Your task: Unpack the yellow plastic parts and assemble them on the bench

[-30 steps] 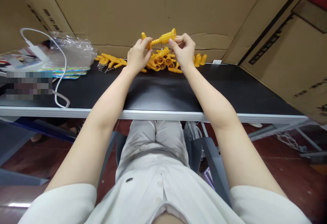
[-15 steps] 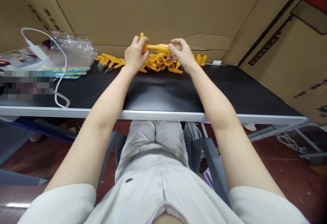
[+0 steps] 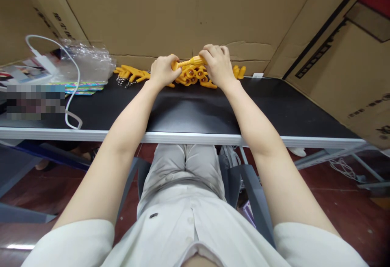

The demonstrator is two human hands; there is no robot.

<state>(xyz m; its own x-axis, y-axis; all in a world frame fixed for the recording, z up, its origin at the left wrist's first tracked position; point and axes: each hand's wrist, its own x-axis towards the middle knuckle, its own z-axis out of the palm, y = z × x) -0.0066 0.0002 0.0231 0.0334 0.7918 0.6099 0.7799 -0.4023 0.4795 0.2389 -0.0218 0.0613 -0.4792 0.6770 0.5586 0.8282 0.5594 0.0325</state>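
Note:
Between my hands is a yellow plastic stick toy (image 3: pixel 186 62) with a ribbed stem and a thicker grooved barrel. My left hand (image 3: pixel 162 72) is closed around its left end, thumb pressed against it. The fingers of my right hand (image 3: pixel 218 67) are wrapped over the barrel's right end, which they hide. Directly below and behind the stick lies a pile of yellow tubes (image 3: pixel 191 73), their round open ends facing me. To the left, yellow finger-like plastic pieces (image 3: pixel 131 71) lie together, with thin metal springs (image 3: pixel 122 81) in front of them.
Clear plastic bags (image 3: pixel 91 59), shiny coloured packets (image 3: pixel 91 87) and a white cable (image 3: pixel 78 76) lie at the left of the black table (image 3: pixel 195 112). A cardboard wall (image 3: pixel 195 11) closes off the back. Small yellow caps (image 3: pixel 239 72) stand beyond my right hand.
My right hand has rolled over the barrel, from a fingertip pinch to fingers on top. My left hand has lowered slightly, and the stick now slopes up to the right.

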